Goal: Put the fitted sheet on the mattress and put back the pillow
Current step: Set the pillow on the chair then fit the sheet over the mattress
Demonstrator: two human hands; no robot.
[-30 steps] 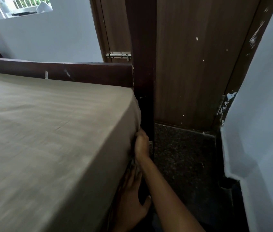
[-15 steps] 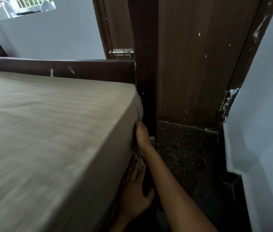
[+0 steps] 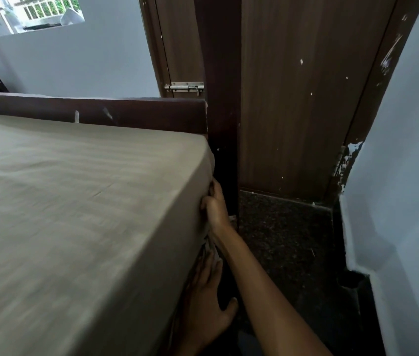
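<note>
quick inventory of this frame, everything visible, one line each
fitted sheet: 1, beige, stretched flat, fills the left half of the view
bed board: 1, dark brown, along the sheet's far edge
bed post: 1, dark brown, upright at the sheet's far corner
door: 1, brown wood grain, behind the post
latch: 1, silver, on the wood just left of the post
wall: pale blue, behind the bed board and again at far right
window: 1, bright, top left
floor: dark speckled, below the door
right hand: 1, holds the sheet at the corner
left hand: 1, fingers straight, flat against the sheet's side, lower down
</note>
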